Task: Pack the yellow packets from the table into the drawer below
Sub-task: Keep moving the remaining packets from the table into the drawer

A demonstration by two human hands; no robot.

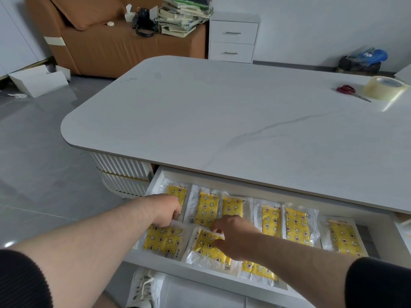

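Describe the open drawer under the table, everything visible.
The drawer is white, with smooth board-like walls, pulled out from beneath the tabletop toward the person. Yellow packets in clear wrappers lie flat inside in two rough rows, some overlapping. The left hand grips the top edge of the front-left packet; the right hand pinches the packet beside it. The right forearm crosses over the drawer's front edge.
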